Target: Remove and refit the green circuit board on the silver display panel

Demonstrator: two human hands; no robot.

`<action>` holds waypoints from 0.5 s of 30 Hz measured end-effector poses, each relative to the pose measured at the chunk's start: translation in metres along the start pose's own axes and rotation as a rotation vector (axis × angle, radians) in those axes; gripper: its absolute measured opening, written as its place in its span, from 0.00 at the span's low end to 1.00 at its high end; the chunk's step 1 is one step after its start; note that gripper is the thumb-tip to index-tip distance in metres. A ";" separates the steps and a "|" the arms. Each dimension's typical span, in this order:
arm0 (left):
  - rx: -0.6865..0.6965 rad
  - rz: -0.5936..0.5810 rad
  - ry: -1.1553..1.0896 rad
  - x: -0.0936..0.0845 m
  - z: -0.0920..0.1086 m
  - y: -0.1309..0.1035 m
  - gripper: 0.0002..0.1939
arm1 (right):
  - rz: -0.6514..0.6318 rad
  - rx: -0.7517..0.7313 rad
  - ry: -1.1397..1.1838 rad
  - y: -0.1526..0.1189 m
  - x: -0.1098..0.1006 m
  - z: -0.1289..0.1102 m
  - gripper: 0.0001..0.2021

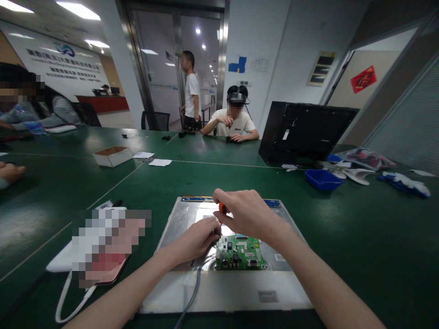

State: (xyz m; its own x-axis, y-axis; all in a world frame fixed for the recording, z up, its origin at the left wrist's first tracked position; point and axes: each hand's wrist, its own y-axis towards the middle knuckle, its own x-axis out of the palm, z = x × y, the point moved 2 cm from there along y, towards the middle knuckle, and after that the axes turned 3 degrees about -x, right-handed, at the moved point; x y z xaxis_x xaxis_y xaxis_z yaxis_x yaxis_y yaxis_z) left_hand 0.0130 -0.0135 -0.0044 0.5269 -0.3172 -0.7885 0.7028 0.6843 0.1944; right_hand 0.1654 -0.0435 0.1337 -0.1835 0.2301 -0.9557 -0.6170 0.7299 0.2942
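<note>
A metal-backed display panel (173, 292) lies flat in front of me, with a green circuit board (242, 256) on it. My right hand (248, 210) is closed around the orange handle of a screwdriver (223, 208), held upright over the board's far left corner. Its shaft runs down beside the fingertips of my left hand (202, 235). Those fingers are curled together at that corner, and what they pinch, if anything, is hidden. Grey cables (196, 288) run from under my left hand across the panel's near edge.
Left of the panel lie a white device and a pink phone (120, 269) with a white cable (61, 297). Beyond are an open white box (113, 157) and paper slips (160, 162). A black monitor (305, 132), blue tray (322, 179) and gloves (406, 183) stand right. Co-workers sit around the green table (360, 256).
</note>
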 end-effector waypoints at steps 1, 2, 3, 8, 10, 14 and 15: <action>-0.001 -0.001 -0.002 0.000 0.000 0.000 0.06 | 0.003 -0.005 0.002 0.000 0.000 0.000 0.05; -0.002 -0.003 -0.003 0.000 0.000 0.000 0.06 | 0.004 -0.008 0.000 0.000 0.000 -0.001 0.05; -0.002 -0.006 -0.004 0.000 0.000 0.000 0.06 | 0.003 -0.010 -0.003 -0.001 0.000 -0.001 0.05; 0.013 -0.016 -0.001 -0.002 0.002 0.000 0.07 | -0.001 -0.011 -0.025 0.000 0.002 -0.001 0.06; 0.009 -0.021 -0.002 -0.003 0.002 0.000 0.07 | 0.004 -0.001 -0.051 0.000 0.003 -0.001 0.07; -0.009 -0.022 -0.005 -0.002 0.001 -0.001 0.06 | 0.002 0.017 -0.045 -0.002 0.001 -0.001 0.10; -0.010 -0.018 -0.011 -0.002 0.000 -0.001 0.07 | -0.004 0.009 -0.020 -0.003 0.000 -0.001 0.10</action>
State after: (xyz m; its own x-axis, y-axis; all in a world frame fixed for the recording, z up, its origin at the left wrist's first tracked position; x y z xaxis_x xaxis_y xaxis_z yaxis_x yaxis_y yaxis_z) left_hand 0.0117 -0.0139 -0.0031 0.5194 -0.3364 -0.7855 0.7075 0.6848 0.1745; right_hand 0.1664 -0.0461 0.1334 -0.1654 0.2398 -0.9566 -0.6109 0.7366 0.2903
